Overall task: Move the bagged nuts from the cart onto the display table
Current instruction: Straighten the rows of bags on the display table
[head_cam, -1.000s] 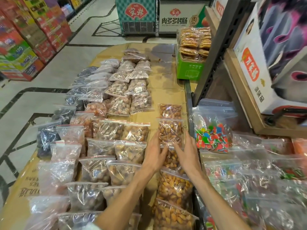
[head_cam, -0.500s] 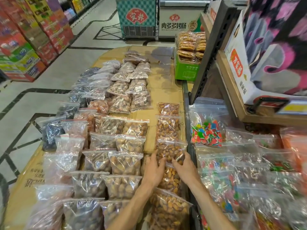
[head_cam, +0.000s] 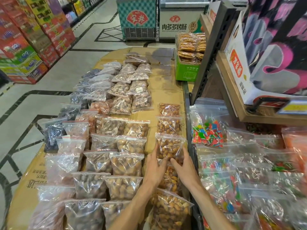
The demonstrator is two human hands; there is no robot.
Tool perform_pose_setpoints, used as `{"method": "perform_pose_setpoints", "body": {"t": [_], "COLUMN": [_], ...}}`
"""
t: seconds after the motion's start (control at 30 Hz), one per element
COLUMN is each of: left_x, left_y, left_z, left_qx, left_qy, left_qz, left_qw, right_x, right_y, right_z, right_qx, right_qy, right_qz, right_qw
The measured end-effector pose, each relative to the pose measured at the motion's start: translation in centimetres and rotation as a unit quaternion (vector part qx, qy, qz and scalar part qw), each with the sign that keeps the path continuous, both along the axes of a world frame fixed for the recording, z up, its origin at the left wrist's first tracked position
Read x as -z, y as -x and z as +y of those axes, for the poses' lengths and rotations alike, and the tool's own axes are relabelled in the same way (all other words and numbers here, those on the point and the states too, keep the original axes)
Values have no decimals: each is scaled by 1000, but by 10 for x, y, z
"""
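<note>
A clear zip bag of brown nuts (head_cam: 169,146) lies in the right-hand column on the cardboard-covered display table (head_cam: 166,82). My left hand (head_cam: 155,166) rests on the bag's lower left edge and my right hand (head_cam: 184,166) on its lower right edge, fingers spread against the plastic. Two similar nut bags (head_cam: 168,125) lie beyond it in the same column. Another nut bag (head_cam: 171,180) lies partly under my hands, and one more (head_cam: 169,211) lies nearer me. Rows of other bagged nuts and dried fruit (head_cam: 114,143) fill the table's left and middle. No cart shows.
A metal rail (head_cam: 186,103) bounds the table's right edge. Beyond it lie bags of coloured candy (head_cam: 207,131) under a wooden shelf (head_cam: 232,90) with boxes. A green box of packaged snacks (head_cam: 187,67) stands at the far right of the table. Stacked cartons (head_cam: 25,47) line the aisle left.
Both hands have drawn back toward me along the column, and a nut bag now lies flat where they were; the camera view has tilted down slightly.
</note>
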State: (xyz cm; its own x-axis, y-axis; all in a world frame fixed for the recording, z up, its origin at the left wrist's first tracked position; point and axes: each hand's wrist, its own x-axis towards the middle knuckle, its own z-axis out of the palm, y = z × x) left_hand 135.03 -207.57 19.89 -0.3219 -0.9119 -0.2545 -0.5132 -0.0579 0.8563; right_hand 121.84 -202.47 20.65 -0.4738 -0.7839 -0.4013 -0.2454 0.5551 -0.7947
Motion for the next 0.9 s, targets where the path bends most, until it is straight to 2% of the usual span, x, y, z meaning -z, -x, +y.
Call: {"method": "perform_pose_setpoints", "body": {"t": [0.13, 0.27, 0.5, 0.9], "left_x": [5, 9, 19, 13], "left_y": [-8, -21, -34, -26], "left_z": [16, 34, 58, 55], "left_qx": [-16, -20, -15, -24], "left_qy": [-16, -43, -53, 4], "left_qz": [7, 7, -9, -23], "left_qw": [1000, 999, 998, 999], "right_x": [1, 8, 25, 9], "right_y": [-2, -11, -20, -21], "right_z": [15, 38, 61, 55], "right_qx": [38, 32, 19, -13], "right_qy": [10, 0, -61, -52], "right_qz": [-13, -26, -37, 8], "right_qw": [999, 999, 997, 999]}}
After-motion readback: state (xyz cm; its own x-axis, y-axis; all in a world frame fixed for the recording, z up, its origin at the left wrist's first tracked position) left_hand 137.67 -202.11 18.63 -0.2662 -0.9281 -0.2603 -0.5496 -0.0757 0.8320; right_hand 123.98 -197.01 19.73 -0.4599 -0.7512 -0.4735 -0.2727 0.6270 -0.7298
